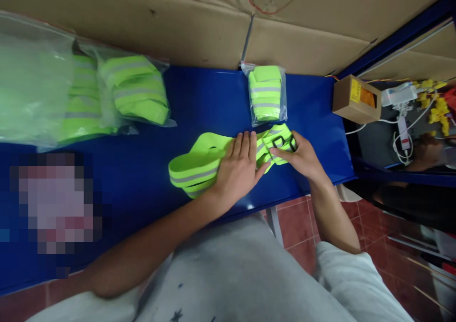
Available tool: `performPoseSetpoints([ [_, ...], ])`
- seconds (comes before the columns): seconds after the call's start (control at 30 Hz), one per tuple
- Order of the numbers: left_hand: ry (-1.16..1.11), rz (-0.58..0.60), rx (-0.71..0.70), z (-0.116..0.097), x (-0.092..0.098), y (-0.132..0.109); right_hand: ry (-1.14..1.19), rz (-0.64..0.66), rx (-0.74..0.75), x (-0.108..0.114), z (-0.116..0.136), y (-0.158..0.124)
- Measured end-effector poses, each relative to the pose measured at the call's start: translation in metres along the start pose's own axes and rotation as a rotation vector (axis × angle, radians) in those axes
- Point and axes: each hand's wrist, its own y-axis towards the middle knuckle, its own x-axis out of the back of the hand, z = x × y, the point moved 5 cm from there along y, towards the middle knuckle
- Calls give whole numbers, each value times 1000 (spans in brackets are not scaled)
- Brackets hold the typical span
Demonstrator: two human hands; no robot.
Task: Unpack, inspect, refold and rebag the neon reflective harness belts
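Observation:
A neon-yellow strap with grey reflective stripes [195, 170] lies in loops on the blue table. My left hand [238, 165] rests flat on its middle, palm down, fingers stretched out. At the strap's right end, by the black buckles, my right hand [299, 156] grips the bunched part between thumb and fingers. Just behind the hands lies a clear plastic bag holding a folded neon strap [265, 94].
More bagged neon straps [137, 91] lie at the back left. A small cardboard box [356, 99] stands at the right end of the blue table [206, 96]. Beyond it are a white power strip [403, 132], cables and a person's hand. Cardboard lines the back.

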Motion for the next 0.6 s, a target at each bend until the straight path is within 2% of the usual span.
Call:
performPoseSetpoints([
  [0.13, -5, 7, -86, 12, 0, -6, 98, -24, -55, 8, -12, -1],
  [0.4, 0, 22, -65, 13, -5, -8, 79, -48, -24, 7, -18, 0],
  [0.47, -3, 25, -73, 12, -4, -8, -7, -87, -4, 6, -13, -2],
  [0.6, -17, 34, -92, 10, -4, -9, -381, -293, 125, -4, 11, -16],
])
